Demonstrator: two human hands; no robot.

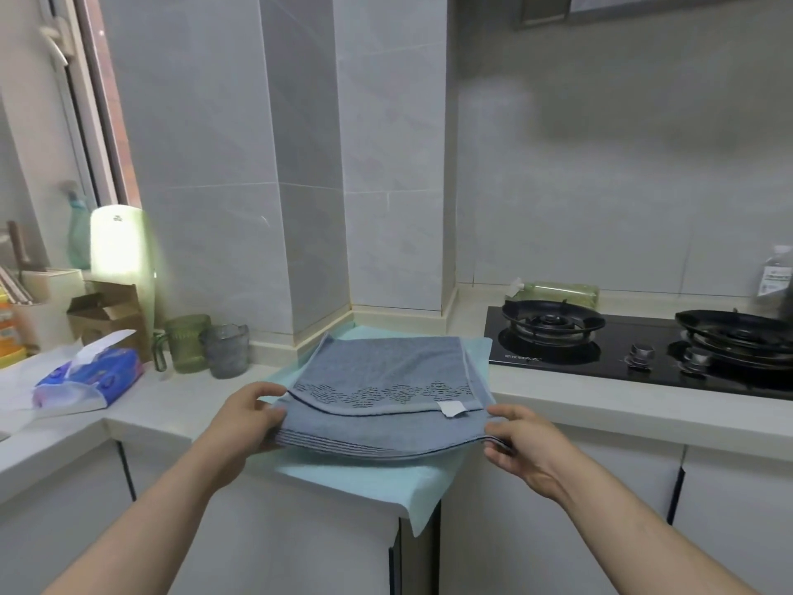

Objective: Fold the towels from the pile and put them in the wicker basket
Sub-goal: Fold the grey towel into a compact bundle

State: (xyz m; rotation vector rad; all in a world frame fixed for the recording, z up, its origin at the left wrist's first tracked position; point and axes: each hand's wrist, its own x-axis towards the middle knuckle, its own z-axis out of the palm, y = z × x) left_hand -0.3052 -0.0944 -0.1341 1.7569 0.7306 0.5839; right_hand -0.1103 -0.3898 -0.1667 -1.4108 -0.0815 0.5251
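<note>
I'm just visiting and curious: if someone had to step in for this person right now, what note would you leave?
Left hand grips the blue towel at its near left corner; right hand pinches its near right corner.
The towel lies on a pale green cloth at the corner of the counter, already folded over at least once, tag on top.
Left to do: finish folding, then put it in the wicker basket. Neither the basket nor the pile is in view.
</note>
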